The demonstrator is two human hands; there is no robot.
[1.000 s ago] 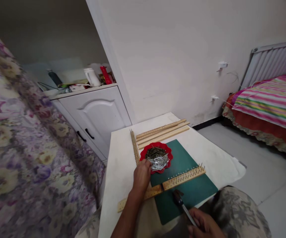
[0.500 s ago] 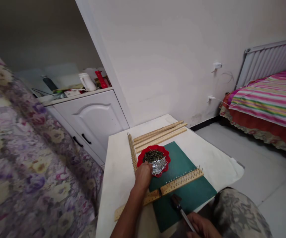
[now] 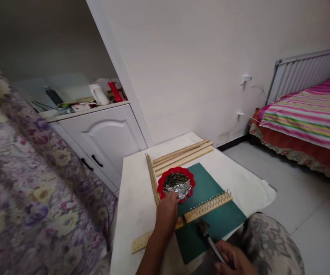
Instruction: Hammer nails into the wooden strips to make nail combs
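Observation:
My left hand is at the near rim of a red scalloped bowl, fingers drawn together; whatever they pinch is too small to make out. Dark nails and silvery nails fill the bowl. In my right hand is a hammer, its head low over the green mat. Between the hands a wooden strip lies across the mat, with rows of nails standing upright along its right part and bare holes at its left end. A second holed strip runs left under my forearm.
Several wooden strips lie at the back of the white-covered table. Another nailed strip is left of the bowl. A floral curtain hangs at left, beside a white cabinet. My knee is close at right.
My left hand has drawn back slightly toward me and right, from over the nails to the bowl's near rim. The hammer stays in my right hand, nearly unmoved.

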